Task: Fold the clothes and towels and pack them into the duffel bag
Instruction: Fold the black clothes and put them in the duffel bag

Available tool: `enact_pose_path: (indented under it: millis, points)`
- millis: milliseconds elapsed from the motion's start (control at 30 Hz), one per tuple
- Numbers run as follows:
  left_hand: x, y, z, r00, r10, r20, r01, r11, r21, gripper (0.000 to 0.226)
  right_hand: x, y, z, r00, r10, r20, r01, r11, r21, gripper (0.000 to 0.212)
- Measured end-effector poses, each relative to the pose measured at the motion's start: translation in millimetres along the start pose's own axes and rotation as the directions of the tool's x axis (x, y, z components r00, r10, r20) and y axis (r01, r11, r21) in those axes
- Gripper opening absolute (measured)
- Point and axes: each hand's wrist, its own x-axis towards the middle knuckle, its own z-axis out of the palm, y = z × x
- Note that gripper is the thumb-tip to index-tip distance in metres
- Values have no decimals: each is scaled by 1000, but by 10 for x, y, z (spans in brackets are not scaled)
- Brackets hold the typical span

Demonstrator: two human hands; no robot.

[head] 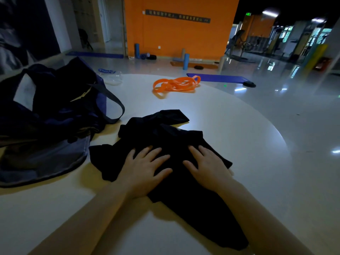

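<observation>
A black garment (165,137) lies crumpled on the round white table (239,129), stretching from the middle toward the near edge. My left hand (145,168) and my right hand (207,164) both lie flat on it side by side, fingers spread and straight, pressing the cloth down. A dark navy duffel bag (47,115) stands open at the left of the table, its strap looping toward the garment. A white cloth (24,91) shows inside the bag's opening.
An orange resistance band (175,85) lies coiled at the far side of the table. A clear plastic item with a blue band (112,76) sits behind the bag. Beyond the table are a glossy gym floor, purple mats (217,77) and foam rollers (185,61).
</observation>
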Motion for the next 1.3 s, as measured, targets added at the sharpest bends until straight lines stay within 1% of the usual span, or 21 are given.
enact_pose_path:
  millis: [67, 200, 267, 367, 467, 533, 567, 633, 667, 700, 733, 800, 867, 900, 967, 1033, 1067, 1133, 1200, 1267, 1300]
  points:
    - [-49, -132, -15, 999, 42, -8, -42, 999, -10, 106, -75, 131, 32, 999, 24, -48, -25, 1000, -19, 59]
    - [-119, -423, -32, 989, 149, -7, -149, 989, -4, 84, -231, 398, -127, 984, 91, -151, -76, 992, 104, 47]
    - [-139, -497, -27, 984, 177, -12, -178, 984, -15, 76, -292, 418, -201, 979, 124, -160, -102, 985, 140, 40]
    - [-137, -553, -16, 976, 214, -43, -215, 976, -33, 73, -416, 386, -280, 976, 146, -163, -118, 978, 173, 32]
    - [-106, -630, 15, 954, 274, -125, -289, 948, -131, 62, -606, 383, -269, 975, 121, -187, -88, 981, 174, 32]
    - [-86, -692, 10, 935, 293, -197, -338, 905, -257, 50, -758, 319, -232, 968, 89, -235, -68, 993, 98, 40]
    - [-79, -693, -20, 936, 275, -218, -337, 877, -341, 46, -831, 276, -209, 967, 55, -247, -49, 998, 28, 42]
    - [-51, -641, -74, 944, 196, -266, -310, 804, -508, 43, -968, 144, -168, 963, -12, -269, -1, 999, -46, 39]
    - [-51, -586, -104, 932, 148, -330, -313, 788, -530, 44, -1025, 90, -133, 954, -42, -297, 22, 997, -72, 38]
    - [-54, -509, -129, 907, 118, -404, -322, 812, -486, 44, -1070, 43, -98, 944, -65, -323, 40, 996, -83, 38]
    - [-48, -426, -149, 875, 116, -470, -328, 855, -401, 44, -1105, 10, -62, 934, -75, -348, 48, 995, -84, 38]
    - [0, -288, -154, 843, 149, -517, -306, 923, -233, 46, -1165, -48, -5, 921, -91, -378, 65, 995, -80, 42]
    - [136, -192, -186, 864, 147, -482, -255, 952, -168, 50, -1188, -79, -15, 923, -89, -374, 70, 995, -64, 56]
    - [241, -154, -226, 894, 96, -437, -198, 961, -194, 53, -1201, -110, -37, 935, -71, -347, 58, 997, -47, 64]
    - [511, -112, -275, 949, -48, -310, -45, 957, -286, 53, -1225, -160, -114, 954, -30, -297, 26, 999, -19, 71]
    - [741, -72, -221, 964, -120, -239, 53, 962, -269, 49, -1209, -189, -232, 965, -3, -262, 14, 999, 37, 77]
    - [812, -53, -170, 957, -141, -253, 65, 955, -288, 45, -1193, -201, -292, 969, 0, -248, 12, 999, 47, 79]
    - [883, -6, -90, 924, -204, -323, 70, 922, -381, 38, -1106, -251, -359, 947, -9, -322, 14, 1000, 12, 76]
    - [893, 63, -78, 916, -209, -342, 32, 889, -457, 42, -902, -334, -403, 927, -16, -375, 15, 1000, -4, 72]
    - [879, 111, -118, 933, -164, -320, -30, 851, -524, 40, -650, -421, -376, 938, -10, -347, 7, 1000, -11, 57]
    - [882, 105, -150, 932, -168, -322, -46, 824, -565, 33, -533, -428, -341, 961, 8, -275, -5, 1000, 12, 45]
